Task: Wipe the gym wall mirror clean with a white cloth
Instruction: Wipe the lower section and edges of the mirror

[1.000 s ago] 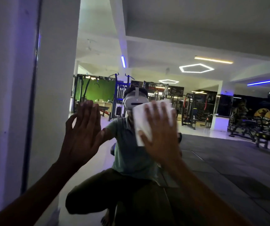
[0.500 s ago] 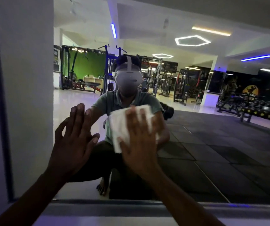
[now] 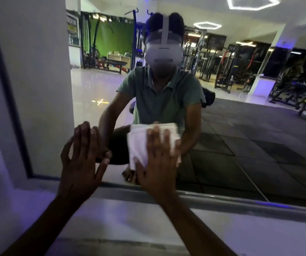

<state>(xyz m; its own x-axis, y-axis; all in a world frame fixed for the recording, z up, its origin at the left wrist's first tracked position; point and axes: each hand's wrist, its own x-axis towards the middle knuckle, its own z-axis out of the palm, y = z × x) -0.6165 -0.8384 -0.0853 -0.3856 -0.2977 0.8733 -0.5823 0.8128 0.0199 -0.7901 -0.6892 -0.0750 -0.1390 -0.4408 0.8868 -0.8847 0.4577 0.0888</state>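
Pressing flat against the gym wall mirror, the right hand spreads straight fingers over a folded white cloth, pinning it to the glass low down, just above the mirror's dark bottom frame. The cloth shows above and to the left of the hand, its upper edge level and its layers visible along the top. The left hand lies just beside it to the left, palm to the glass, fingers straight and slightly fanned, thumb out toward the cloth but apart from it; it holds nothing. Both forearms rise from the lower edge of the view.

Below the frame runs a pale ledge lit with a bluish tint. A dark vertical frame strip borders the mirror on the left. In the glass a crouching person's reflection appears in a green polo shirt, with weight machines, a green wall panel and hexagonal ceiling lights behind.
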